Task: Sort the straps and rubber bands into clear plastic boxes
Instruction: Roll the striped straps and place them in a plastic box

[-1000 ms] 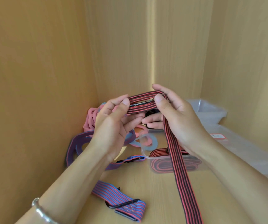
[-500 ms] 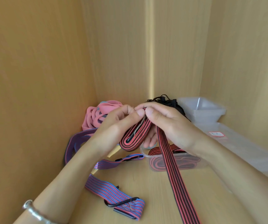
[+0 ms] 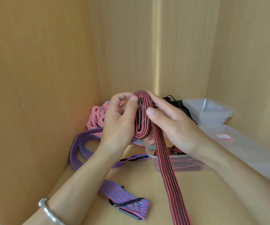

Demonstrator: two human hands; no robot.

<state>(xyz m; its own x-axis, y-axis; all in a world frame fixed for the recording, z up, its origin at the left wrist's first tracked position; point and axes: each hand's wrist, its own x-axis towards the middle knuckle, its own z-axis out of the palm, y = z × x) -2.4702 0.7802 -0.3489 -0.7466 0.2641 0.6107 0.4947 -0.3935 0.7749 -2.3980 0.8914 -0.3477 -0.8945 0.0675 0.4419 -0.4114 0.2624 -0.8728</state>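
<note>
Standing upright, tilted before: red strap coil [image 3: 143, 132] between left hand [image 3: 119, 122], right hand [image 3: 171, 122].

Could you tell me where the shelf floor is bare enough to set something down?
Bare wood lies between the blue-red strap end and the red strap's tail, and right of that tail. The back left corner is crowded.

Left hand [image 3: 119, 127] and right hand [image 3: 178, 127] pinch coiled red-black strap [image 3: 167, 172], tail trailing over clear box [image 3: 147, 152] (red straps [image 3: 188, 165] inside).
</note>
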